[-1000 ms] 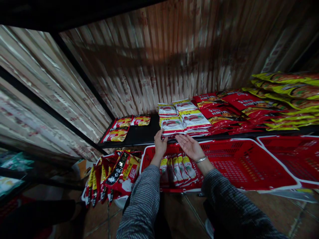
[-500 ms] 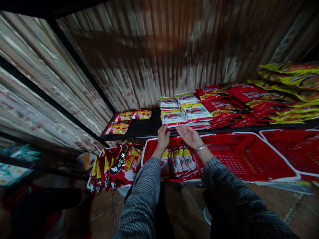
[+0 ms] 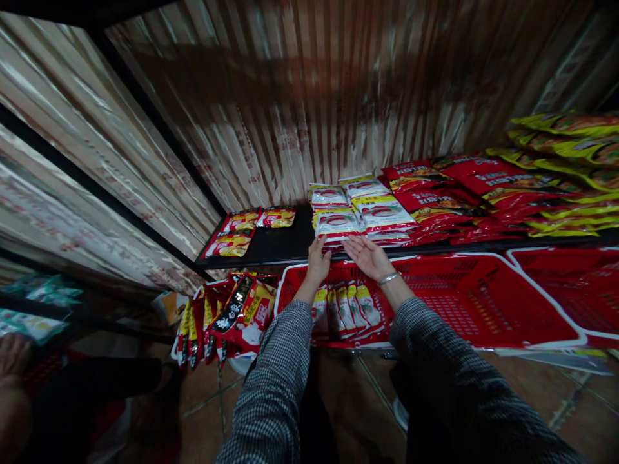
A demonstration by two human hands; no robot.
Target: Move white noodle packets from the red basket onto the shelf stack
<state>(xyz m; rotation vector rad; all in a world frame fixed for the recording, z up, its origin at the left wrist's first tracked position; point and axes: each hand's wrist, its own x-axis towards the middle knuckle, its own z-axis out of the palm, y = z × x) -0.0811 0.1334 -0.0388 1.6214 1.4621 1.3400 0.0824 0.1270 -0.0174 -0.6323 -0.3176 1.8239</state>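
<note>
On the black shelf [image 3: 283, 248] lie two side-by-side stacks of white packets with red and yellow bands. My left hand [image 3: 318, 261] is at the near edge of the left front packet [image 3: 337, 221], its fingertips touching the front and the thumb held apart. Palm up, my right hand [image 3: 370, 258] has its fingers stretched out at the same stack's near right corner. Neither hand is closed round a packet. The right front packet [image 3: 385, 212] lies just beyond my right fingers. Below my hands, several similar packets [image 3: 358, 306] stand in a red basket [image 3: 447, 299].
Red-and-yellow packets [image 3: 231, 243] lie at the shelf's left end. Red bags [image 3: 440, 200] and yellow bags [image 3: 570, 154] are piled to the right. A basket of red-and-black bags [image 3: 246, 309] stands lower left. Another person's hand [image 3: 14, 354] shows at far left.
My hands stay at the same stack's front edge, with only slight movement. Another person's hand has come into view at the lower left. The view has shifted a little.
</note>
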